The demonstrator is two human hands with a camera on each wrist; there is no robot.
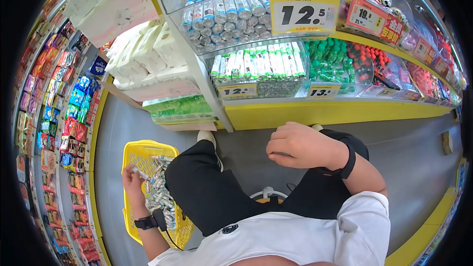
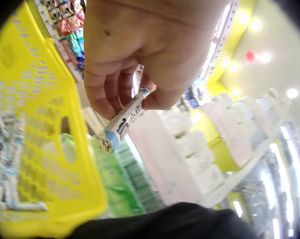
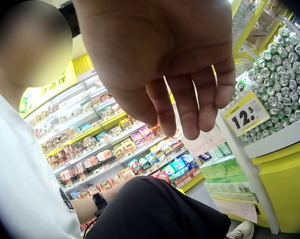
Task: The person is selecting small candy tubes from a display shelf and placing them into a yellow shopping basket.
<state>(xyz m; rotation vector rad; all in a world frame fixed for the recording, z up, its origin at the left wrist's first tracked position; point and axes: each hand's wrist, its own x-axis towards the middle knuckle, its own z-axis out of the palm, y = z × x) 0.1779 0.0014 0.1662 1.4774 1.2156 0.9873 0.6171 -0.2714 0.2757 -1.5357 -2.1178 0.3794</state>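
Observation:
My left hand (image 1: 133, 187) is over the yellow basket (image 1: 129, 216) on the floor, pinching a white and blue wrapped candy roll (image 2: 124, 123) between thumb and fingers. Many similar rolls (image 1: 161, 192) lie loose in the basket, under and beside that hand. Above my right thigh, my right hand (image 1: 300, 145) hangs in the air with its fingers loosely bent; the right wrist view shows nothing in it (image 3: 165, 69). Blue-capped rolls (image 1: 226, 10) fill a clear bin in front of me, behind a price tag reading 12.5 (image 1: 301, 14).
Below that bin are green and white rolls (image 1: 258, 64) and green bottles (image 1: 330, 69). Paper packs (image 1: 143, 51) stack at the front left. Snack shelves (image 1: 59, 133) line the left side. My knees and the yellow shelf base (image 1: 305, 113) bound the floor space.

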